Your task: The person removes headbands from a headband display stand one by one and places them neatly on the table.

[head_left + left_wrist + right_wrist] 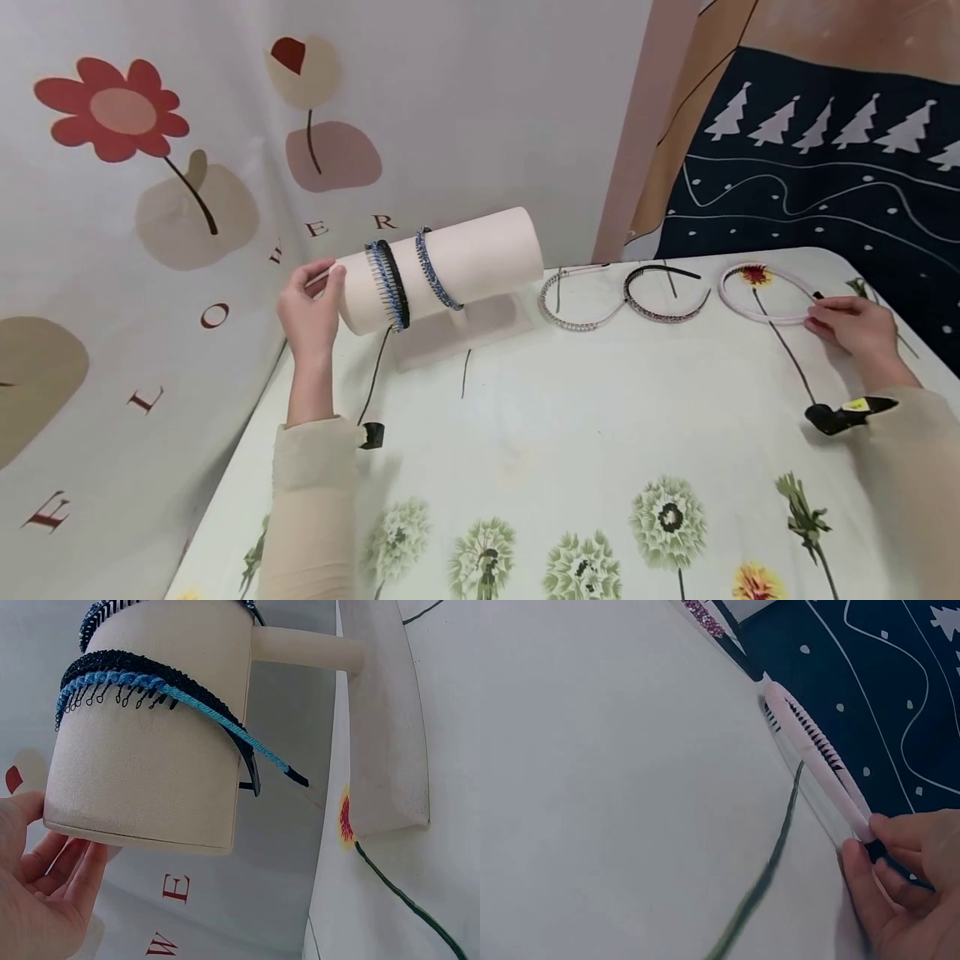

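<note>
My left hand (pixel 311 312) grips the near-left end of a pale pink cylindrical headband stand (pixel 487 250), thumb on one side and fingers under its rim in the left wrist view. Round the cylinder sit a black headband (pixel 135 662) with a blue-beaded one (pixel 217 720) beside it, and farther along a blue-and-dark beaded headband (pixel 433 271). At the right of the table, my right hand (pixel 855 329) pinches the dark-tipped end of a light pink headband (pixel 810 742) between thumb and fingers. Most of that headband lies along the table's back edge.
Left of the pink headband lie a dark headband with pinkish sparkle (pixel 667 317) and a silver-beaded pale headband (pixel 570 323). A flower-print cloth covers the table (pixel 525 450). A printed curtain (pixel 465 100) hangs behind, with a dark tree-pattern fabric (pixel 810 192) at right.
</note>
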A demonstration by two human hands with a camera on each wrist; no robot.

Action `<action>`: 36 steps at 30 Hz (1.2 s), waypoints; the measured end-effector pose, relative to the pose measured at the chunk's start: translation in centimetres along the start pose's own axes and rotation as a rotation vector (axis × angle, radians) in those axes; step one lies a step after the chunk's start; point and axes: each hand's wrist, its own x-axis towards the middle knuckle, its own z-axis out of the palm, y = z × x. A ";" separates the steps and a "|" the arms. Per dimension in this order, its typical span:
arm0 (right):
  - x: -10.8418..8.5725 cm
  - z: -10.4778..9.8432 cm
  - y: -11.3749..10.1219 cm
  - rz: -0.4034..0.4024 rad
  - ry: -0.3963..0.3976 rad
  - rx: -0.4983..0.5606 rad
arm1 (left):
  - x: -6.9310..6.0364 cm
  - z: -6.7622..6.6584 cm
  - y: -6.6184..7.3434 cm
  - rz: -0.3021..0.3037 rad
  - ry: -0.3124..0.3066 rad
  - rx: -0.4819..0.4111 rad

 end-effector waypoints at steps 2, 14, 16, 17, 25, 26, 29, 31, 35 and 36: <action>0.2 0.6 -0.2 0.011 0.035 0.035 | 0.1 -0.2 0.0 0.003 0.003 0.000; 1.4 2.6 -1.0 -0.015 0.262 0.139 | 0.6 -0.6 0.7 -0.009 0.014 0.019; 1.7 2.7 -1.0 -0.018 0.273 0.173 | 0.6 -0.6 0.8 -0.007 0.017 0.025; 1.8 2.7 -1.1 -0.020 0.278 0.192 | 0.6 -0.5 0.8 -0.005 0.018 0.026; 1.7 2.5 -1.2 0.010 0.307 0.150 | 0.4 -0.3 0.6 -0.009 0.014 0.025; 1.7 2.4 -1.1 0.011 0.302 0.151 | 0.3 -0.3 0.6 -0.012 0.013 0.028; 1.7 2.0 -0.8 -0.002 0.269 0.174 | 0.2 -0.2 0.4 -0.012 0.012 0.033; 1.6 1.8 -0.7 -0.011 0.232 0.203 | 0.2 -0.2 0.3 -0.013 0.011 0.034; 1.1 1.5 -0.7 -0.015 0.182 0.227 | 0.1 -0.1 0.3 -0.011 0.008 0.035; 0.9 1.5 -0.7 -0.015 0.178 0.207 | 0.0 -0.1 0.3 -0.011 0.008 0.033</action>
